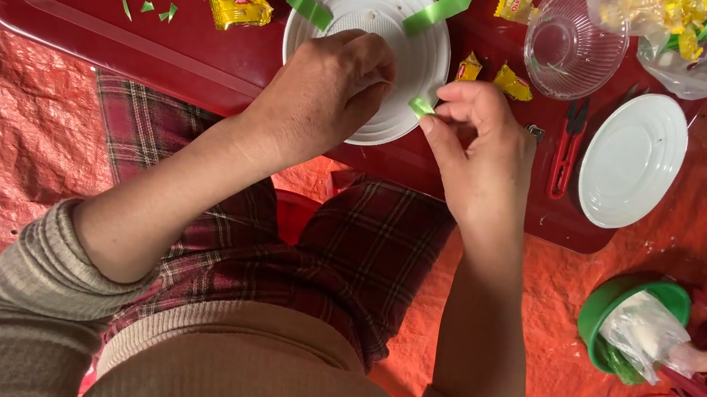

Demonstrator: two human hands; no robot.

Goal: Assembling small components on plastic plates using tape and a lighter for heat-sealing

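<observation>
Red tray (pixel 117 32) up top; my left hand (pixel 327 92) rests curled on the white plate (pixel 409 11), right hand (pixel 482 148) beside it pinching a green strip (pixel 421 106).

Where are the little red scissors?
In the head view, the red scissors lie on the red tray, right of the right hand, just left of the smaller white plate.
</observation>
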